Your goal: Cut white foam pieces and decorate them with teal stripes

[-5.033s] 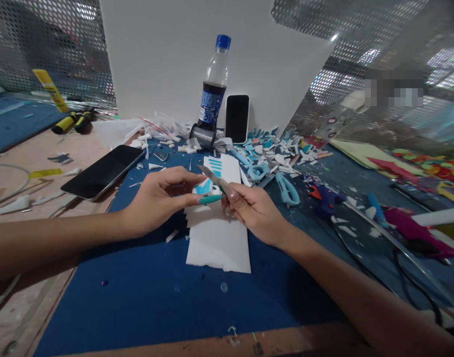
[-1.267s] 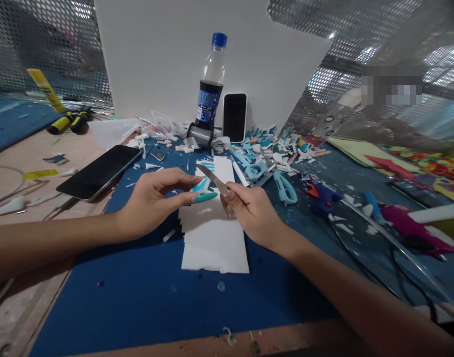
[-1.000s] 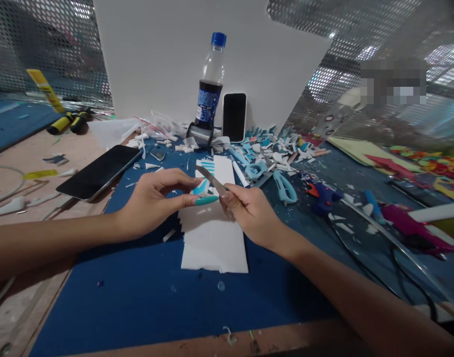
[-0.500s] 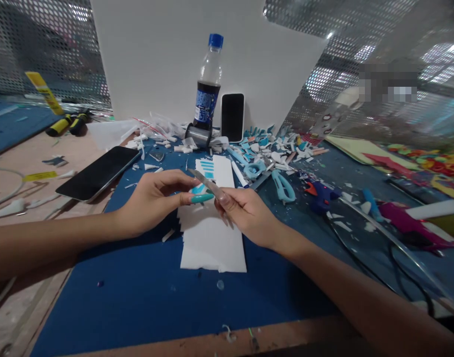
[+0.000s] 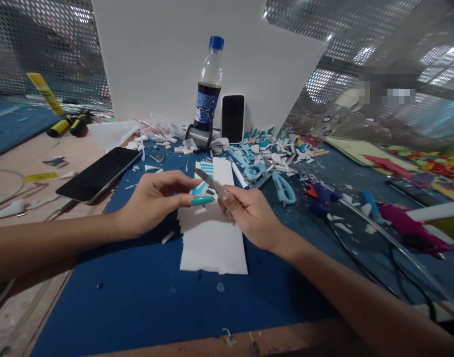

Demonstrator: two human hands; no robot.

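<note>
My left hand pinches a small blue-and-white piece between thumb and fingers. A teal pointed shape extends from the thumb tip; I cannot tell whether it is a long nail or part of the piece. In my right hand is a flat grey knife blade, gripped between thumb and fingers with its tip up and to the left. The blade crosses close to the piece; whether they touch is unclear. Below both hands lies a white sheet with a ragged left edge. Blue strips show at its far end.
Behind the sheet stand a cola bottle, a wire spool and a propped white phone. Foam scraps and blue-handled scissors lie right of them. A glue gun is further right, a black phone left.
The knife blade has shifted slightly right and lower, and its angle has steepened. My left hand has barely moved, still pinching the piece.
</note>
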